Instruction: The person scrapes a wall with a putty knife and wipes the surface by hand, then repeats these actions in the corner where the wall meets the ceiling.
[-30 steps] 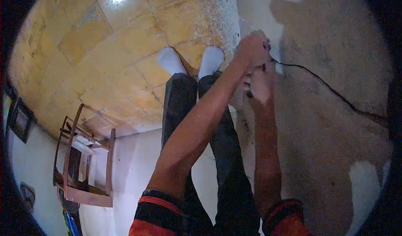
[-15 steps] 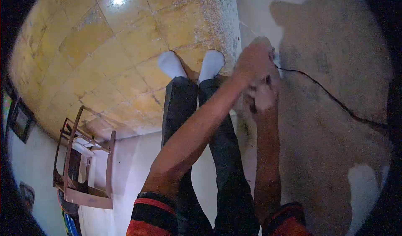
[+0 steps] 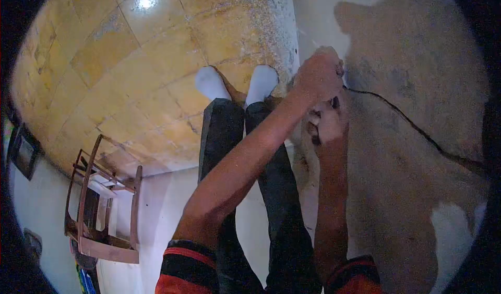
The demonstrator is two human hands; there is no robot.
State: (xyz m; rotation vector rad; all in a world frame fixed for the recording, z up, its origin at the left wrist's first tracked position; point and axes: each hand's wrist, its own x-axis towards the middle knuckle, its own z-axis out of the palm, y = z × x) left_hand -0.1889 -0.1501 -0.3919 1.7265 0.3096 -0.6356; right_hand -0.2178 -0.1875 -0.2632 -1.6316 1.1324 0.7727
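My left hand (image 3: 319,76) is closed in a fist in front of the wall, above my right hand in the view. A thin black cable (image 3: 389,102) meets the left fist at its right side and sags away to the right edge. Just below, my right hand (image 3: 332,124) is closed, its fingers curled close under the left hand. Small dark patches show between the two hands and at the right fingers; what the right hand grips is too small and hidden to name.
Below my arms are my dark-trousered legs and white socks (image 3: 211,82) on yellow floor tiles (image 3: 156,59). A stained wall (image 3: 396,189) with my shadow fills the right. A wooden chair (image 3: 109,248) stands at the lower left, near a framed picture (image 3: 25,150).
The hands hold nearly the same pose, the right hand showing less blur now. The cable hangs slightly lower near the left hand, and the view has shifted a little.
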